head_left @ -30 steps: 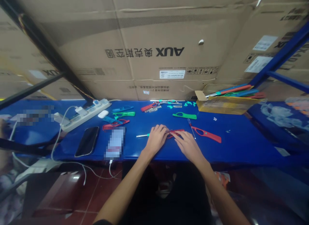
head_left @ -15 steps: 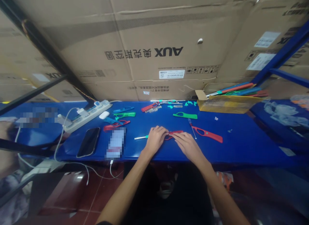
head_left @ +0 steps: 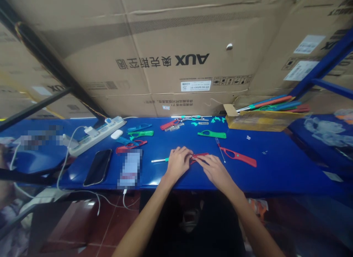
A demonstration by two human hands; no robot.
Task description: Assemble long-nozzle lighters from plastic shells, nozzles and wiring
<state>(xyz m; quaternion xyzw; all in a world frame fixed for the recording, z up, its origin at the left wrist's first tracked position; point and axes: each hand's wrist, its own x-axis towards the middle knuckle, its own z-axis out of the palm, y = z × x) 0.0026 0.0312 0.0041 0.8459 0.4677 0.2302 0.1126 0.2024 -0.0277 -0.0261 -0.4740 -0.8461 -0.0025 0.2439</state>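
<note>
Both hands rest on a blue table near its front edge. My left hand is curled over a green-handled tool whose metal shaft sticks out to the left, and it presses on the left end of a red plastic lighter shell. My right hand pinches the same red shell from the right, fingers together at its middle. Just right of my hands lie a small screwdriver and a second red shell.
Green shell, more red, green and blue shells and small parts lie further back. A cardboard tray of long lighters sits back right. Power strip, two phones and cables at left. Cardboard boxes wall the back.
Both hands stay on the red shell with only small finger shifts; the view has tilted slightly, so everything sits a little lower in the picture.
</note>
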